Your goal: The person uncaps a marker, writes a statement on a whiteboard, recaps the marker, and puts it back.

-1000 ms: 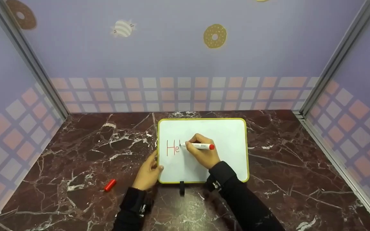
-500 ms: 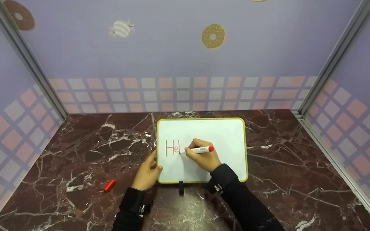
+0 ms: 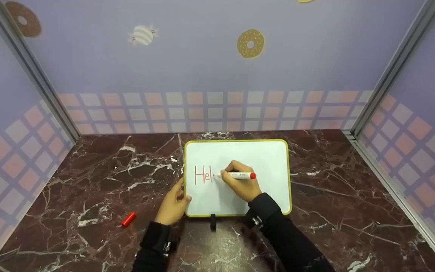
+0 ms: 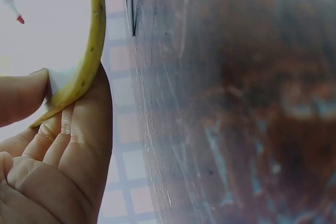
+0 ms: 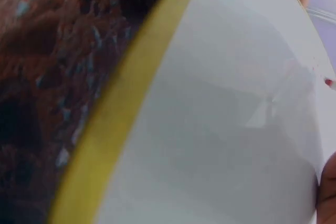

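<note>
On the dark red table [image 3: 89,181]: one whiteboard [image 3: 236,151], one marker [image 3: 242,175], one loose red cap [image 3: 128,219] and one black piece [image 3: 213,222] that pokes out at the board's near edge.
Hands: two, a left hand [image 3: 172,204] and a right hand [image 3: 243,186], each with a black band at its wrist.
Letters: three red letters [image 3: 199,174] that say "Hel".
Wall pictures: one striped candy [image 3: 142,35] and two donuts on the back wall [image 3: 187,68], one brown and one tan.
Right grip: thumb and fingers pinch the marker near its writing end.
Left grip: the thumb is on the front of the board and the fingers go behind it, so the hand holds the left edge near the bottom corner.
Where the marker is: over the middle of the board, lying across the right hand — its tip points left, just beside the "l", and its red end sticks out to the right. I cannot tell if the tip touches.
Where the cap is: on the table, left of the left hand and apart from it.
Marker looks: white, with a red tip, a red end and tiny print.
Board looks: white, yellow rim, round corners.
</note>
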Action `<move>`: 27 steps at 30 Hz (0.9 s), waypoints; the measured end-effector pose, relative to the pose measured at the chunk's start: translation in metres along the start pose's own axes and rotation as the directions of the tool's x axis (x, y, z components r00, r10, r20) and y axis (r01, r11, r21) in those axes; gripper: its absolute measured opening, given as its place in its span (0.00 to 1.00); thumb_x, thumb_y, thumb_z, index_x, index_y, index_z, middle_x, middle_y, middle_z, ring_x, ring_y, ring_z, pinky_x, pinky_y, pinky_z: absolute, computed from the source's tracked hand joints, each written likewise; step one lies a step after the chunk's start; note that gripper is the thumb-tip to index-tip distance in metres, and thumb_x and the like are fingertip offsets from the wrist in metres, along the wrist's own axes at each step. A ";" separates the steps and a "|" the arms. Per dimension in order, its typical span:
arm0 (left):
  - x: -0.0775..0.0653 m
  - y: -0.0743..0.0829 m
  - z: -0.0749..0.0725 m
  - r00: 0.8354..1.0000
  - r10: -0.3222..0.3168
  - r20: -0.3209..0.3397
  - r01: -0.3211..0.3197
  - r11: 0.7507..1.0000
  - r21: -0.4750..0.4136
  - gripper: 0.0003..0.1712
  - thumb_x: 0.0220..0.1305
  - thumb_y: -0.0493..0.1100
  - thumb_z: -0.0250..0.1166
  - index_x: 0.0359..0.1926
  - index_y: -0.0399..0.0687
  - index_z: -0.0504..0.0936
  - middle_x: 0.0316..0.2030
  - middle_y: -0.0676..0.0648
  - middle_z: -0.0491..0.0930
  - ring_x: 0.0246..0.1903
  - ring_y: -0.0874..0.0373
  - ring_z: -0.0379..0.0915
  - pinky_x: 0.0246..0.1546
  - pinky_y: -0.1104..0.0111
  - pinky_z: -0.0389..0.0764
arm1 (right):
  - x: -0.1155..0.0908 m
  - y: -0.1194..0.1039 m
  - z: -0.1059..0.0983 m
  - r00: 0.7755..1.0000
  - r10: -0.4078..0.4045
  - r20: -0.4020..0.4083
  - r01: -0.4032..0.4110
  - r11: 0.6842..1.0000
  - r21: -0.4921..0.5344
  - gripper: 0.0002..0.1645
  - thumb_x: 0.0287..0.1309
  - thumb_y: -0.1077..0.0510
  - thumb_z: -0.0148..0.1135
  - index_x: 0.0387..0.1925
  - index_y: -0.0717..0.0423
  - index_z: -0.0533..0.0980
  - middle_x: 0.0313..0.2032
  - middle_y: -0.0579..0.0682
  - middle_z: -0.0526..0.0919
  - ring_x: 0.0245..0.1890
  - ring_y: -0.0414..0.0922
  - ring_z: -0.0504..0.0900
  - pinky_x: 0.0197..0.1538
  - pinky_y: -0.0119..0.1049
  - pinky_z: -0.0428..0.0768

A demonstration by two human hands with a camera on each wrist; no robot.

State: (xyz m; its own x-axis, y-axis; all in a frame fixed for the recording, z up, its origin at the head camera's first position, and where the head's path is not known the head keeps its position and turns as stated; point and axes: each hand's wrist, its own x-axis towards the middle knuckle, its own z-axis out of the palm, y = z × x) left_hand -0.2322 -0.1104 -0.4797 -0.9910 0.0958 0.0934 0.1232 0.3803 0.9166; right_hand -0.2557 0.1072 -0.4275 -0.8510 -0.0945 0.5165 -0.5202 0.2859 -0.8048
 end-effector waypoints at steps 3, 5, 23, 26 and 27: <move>0.000 0.000 0.000 1.000 0.004 0.003 -0.004 1.000 -0.007 0.37 0.63 0.28 0.57 0.72 0.30 0.56 0.56 0.21 0.73 0.51 0.32 0.78 0.48 0.50 0.83 | 0.004 0.005 0.001 0.999 -0.015 -0.048 0.016 1.000 0.017 0.08 0.54 0.71 0.63 0.23 0.64 0.74 0.19 0.58 0.78 0.18 0.33 0.67 0.24 0.24 0.65; -0.001 0.001 0.000 1.000 -0.002 0.008 0.002 1.000 -0.020 0.37 0.63 0.28 0.57 0.72 0.30 0.56 0.56 0.21 0.73 0.50 0.33 0.78 0.47 0.51 0.84 | 0.008 0.012 0.002 0.998 -0.020 -0.054 0.021 0.999 0.026 0.07 0.55 0.71 0.63 0.24 0.64 0.75 0.20 0.58 0.79 0.19 0.34 0.68 0.24 0.24 0.65; 0.000 0.001 0.000 1.000 -0.009 0.011 0.010 0.999 -0.030 0.37 0.63 0.28 0.56 0.72 0.30 0.55 0.53 0.22 0.76 0.47 0.34 0.81 0.45 0.52 0.85 | 0.012 0.034 0.004 1.000 -0.012 -0.022 0.013 1.000 0.005 0.07 0.56 0.66 0.66 0.24 0.59 0.77 0.22 0.53 0.82 0.19 0.35 0.70 0.25 0.26 0.67; 0.000 0.000 0.000 1.000 -0.011 0.008 0.011 1.000 -0.024 0.37 0.63 0.28 0.56 0.72 0.30 0.55 0.53 0.23 0.76 0.47 0.35 0.81 0.45 0.52 0.85 | 0.010 0.032 0.004 1.000 -0.008 -0.019 0.008 1.000 0.000 0.08 0.55 0.68 0.66 0.22 0.60 0.77 0.20 0.53 0.81 0.19 0.34 0.69 0.24 0.25 0.66; 0.001 0.000 0.000 1.000 -0.011 0.007 0.011 1.000 -0.022 0.37 0.63 0.28 0.56 0.72 0.30 0.55 0.52 0.23 0.77 0.46 0.35 0.81 0.45 0.52 0.85 | 0.009 0.031 0.004 1.000 -0.011 -0.017 0.011 1.000 0.000 0.09 0.54 0.68 0.66 0.22 0.60 0.77 0.20 0.53 0.81 0.18 0.35 0.69 0.23 0.25 0.66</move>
State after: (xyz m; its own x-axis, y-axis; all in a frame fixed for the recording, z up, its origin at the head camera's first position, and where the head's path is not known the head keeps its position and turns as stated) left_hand -0.2329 -0.1101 -0.4800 -0.9919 0.0981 0.0806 0.1109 0.3608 0.9260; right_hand -0.2796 0.1115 -0.4485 -0.8440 -0.0810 0.5302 -0.5293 0.2846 -0.7993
